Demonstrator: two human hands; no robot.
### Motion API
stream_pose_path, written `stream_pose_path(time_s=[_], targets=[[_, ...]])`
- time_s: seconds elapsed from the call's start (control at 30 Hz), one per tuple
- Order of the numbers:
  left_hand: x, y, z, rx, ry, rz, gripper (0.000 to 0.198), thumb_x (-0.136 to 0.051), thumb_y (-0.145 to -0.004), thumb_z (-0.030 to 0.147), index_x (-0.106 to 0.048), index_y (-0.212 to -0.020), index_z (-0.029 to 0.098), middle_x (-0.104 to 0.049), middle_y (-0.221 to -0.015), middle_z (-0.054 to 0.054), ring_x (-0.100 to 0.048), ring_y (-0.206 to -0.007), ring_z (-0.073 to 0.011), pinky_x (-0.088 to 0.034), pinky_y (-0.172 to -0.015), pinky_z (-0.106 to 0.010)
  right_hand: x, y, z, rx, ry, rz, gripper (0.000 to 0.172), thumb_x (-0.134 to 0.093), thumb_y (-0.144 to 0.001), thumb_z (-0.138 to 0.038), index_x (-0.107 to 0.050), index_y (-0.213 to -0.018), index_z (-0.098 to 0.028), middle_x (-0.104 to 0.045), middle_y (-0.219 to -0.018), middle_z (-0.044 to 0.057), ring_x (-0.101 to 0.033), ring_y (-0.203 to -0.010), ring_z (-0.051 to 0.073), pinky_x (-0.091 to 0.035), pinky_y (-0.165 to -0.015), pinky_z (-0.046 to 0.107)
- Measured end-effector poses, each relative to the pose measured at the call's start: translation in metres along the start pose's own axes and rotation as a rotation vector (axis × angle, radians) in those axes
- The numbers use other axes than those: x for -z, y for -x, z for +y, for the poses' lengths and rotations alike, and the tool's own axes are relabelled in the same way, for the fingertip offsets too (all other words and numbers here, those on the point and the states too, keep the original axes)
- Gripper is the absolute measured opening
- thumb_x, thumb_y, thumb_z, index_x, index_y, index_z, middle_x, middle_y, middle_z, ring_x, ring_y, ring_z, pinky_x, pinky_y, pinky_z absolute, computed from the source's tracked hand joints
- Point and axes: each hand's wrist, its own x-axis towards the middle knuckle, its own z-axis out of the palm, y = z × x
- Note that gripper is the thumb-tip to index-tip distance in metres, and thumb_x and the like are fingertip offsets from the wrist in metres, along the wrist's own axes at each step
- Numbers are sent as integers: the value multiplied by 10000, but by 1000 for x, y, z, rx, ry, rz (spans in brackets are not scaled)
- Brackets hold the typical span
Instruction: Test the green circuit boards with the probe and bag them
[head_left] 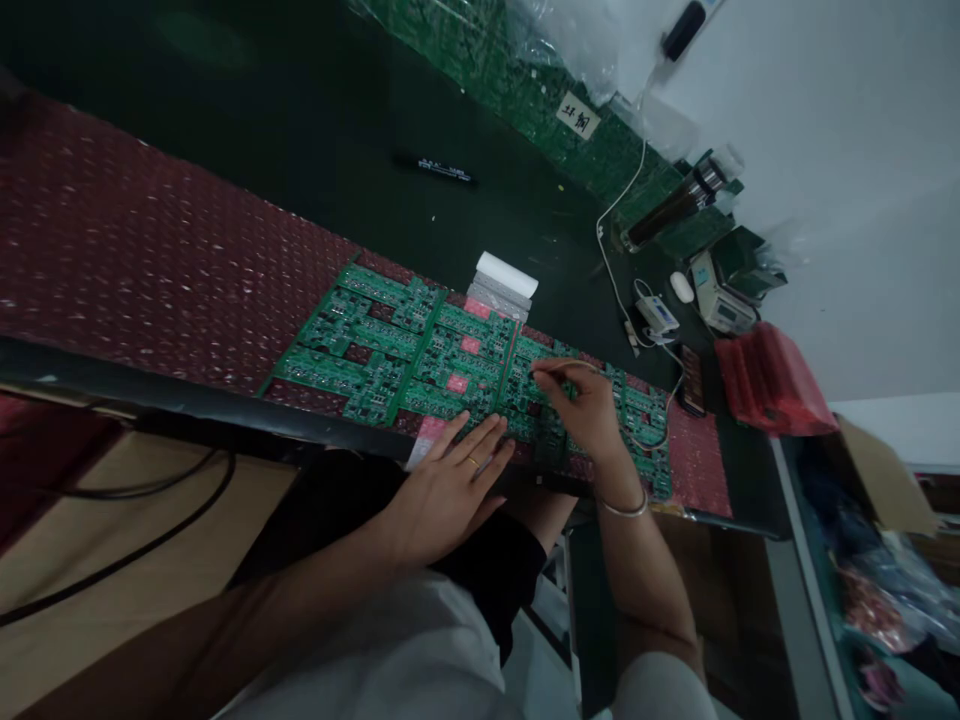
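Several green circuit board panels [390, 345] lie side by side on red bubble wrap [150, 260] at the table's near edge. My left hand [450, 485] rests flat with fingers stretched out on the near edge of the middle panel; a ring is on one finger. My right hand [589, 405], with a bracelet at the wrist, is pinched over the right-hand panel [637, 415]; what its fingertips hold is too small to make out.
A stack of white and grey pads [501, 285] lies behind the panels. Further right are a white cable [611, 270], small devices [720, 300], a red bag [765, 375] and more green boards [525, 90] along the wall. Black cables [135, 490] hang below the table.
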Motion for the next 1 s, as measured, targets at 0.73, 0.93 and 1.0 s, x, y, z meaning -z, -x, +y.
stream_pose_path(time_s=[0.73, 0.93, 1.0], targets=[[18, 37, -1, 37, 87, 47, 440, -589, -970, 352, -575, -1364, 157, -509, -1514, -144, -372, -1475, -295, -211, -1251, -500, -61, -85, 29, 202, 504, 75, 322, -585, -999, -398, -650, -774, -178, -660, -726, 53, -590, -727, 185, -392, -704, 296], [31, 37, -14, 70, 100, 106, 368, -581, -963, 228, -570, -1322, 149, -490, -1510, -176, -388, -1459, -317, -314, -1201, -528, -62, -88, 31, 179, 493, 57, 277, -603, -987, -375, -640, -787, -187, -664, -734, 45, -590, -712, 187, -381, -688, 301], [34, 37, -18, 78, 104, 125, 366, -580, -958, 199, -564, -1319, 139, -515, -1485, -185, -410, -1445, -313, -319, -1201, -535, -62, -89, 31, 170, 463, 62, 270, -611, -981, -364, -620, -773, -192, -650, -720, 38, -582, -705, 184, -371, -675, 301]])
